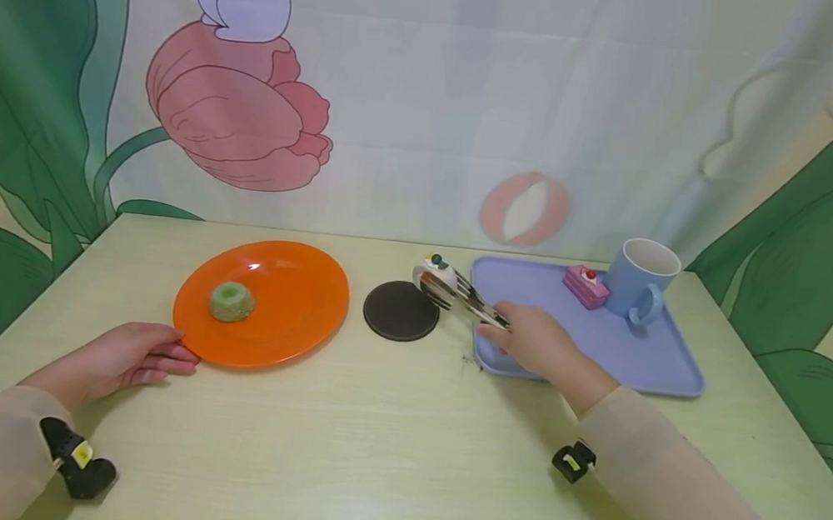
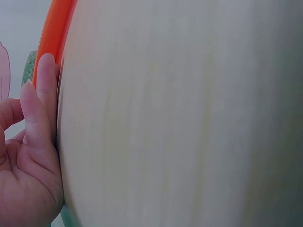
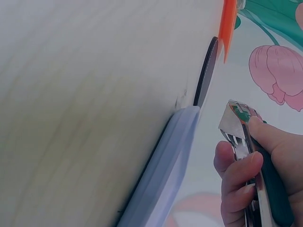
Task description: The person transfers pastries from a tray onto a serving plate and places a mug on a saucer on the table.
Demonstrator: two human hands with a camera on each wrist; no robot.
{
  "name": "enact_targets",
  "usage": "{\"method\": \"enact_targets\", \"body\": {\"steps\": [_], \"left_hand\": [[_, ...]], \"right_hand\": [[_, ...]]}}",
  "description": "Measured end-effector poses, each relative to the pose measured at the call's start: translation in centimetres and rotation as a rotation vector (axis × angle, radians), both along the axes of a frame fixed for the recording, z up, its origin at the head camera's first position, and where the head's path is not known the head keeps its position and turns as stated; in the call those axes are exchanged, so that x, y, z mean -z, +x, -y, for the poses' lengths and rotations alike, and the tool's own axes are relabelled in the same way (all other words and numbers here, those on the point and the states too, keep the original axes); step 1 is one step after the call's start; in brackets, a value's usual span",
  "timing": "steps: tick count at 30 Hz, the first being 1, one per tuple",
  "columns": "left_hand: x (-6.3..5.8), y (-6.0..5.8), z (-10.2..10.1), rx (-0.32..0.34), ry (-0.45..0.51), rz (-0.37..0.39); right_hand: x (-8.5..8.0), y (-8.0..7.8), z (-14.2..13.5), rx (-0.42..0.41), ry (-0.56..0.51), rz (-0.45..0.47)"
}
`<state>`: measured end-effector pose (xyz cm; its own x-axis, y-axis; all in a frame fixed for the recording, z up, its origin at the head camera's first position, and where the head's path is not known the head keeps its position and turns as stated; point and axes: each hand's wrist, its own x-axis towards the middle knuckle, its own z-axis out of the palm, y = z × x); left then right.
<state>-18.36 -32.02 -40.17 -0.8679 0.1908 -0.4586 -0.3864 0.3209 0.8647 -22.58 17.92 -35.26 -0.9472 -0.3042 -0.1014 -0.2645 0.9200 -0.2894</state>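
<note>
In the head view my right hand (image 1: 529, 338) grips metal tongs (image 1: 486, 307) with fork-like ends. Between their tips is a small white toy cake (image 1: 438, 270) with green and yellow topping, raised near the right edge of a black round coaster (image 1: 401, 311). The right wrist view shows thumb and curled fingers around the tongs' dark green handle (image 3: 271, 182). My left hand (image 1: 124, 356) lies at the near left rim of an orange plate (image 1: 298, 316), its fingertips touching the rim and its fingers fairly straight. A green ring-shaped cake (image 1: 232, 302) sits on this plate.
A lavender tray (image 1: 535, 284) stands on the right, partly under my right hand. It bears a pink cake slice (image 1: 585, 286) with a red topping and a blue mug (image 1: 640, 280). Something small and red shows beside my right hand. A printed curtain (image 1: 416, 109) hangs behind the table.
</note>
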Motion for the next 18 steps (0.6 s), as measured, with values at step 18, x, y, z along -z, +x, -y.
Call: {"method": "enact_targets", "body": {"steps": [18], "left_hand": [[0.07,0.02,0.00,0.012,-0.003,-0.006]], "right_hand": [[0.15,-0.02,0.51,-0.011,-0.021,-0.013]]}}
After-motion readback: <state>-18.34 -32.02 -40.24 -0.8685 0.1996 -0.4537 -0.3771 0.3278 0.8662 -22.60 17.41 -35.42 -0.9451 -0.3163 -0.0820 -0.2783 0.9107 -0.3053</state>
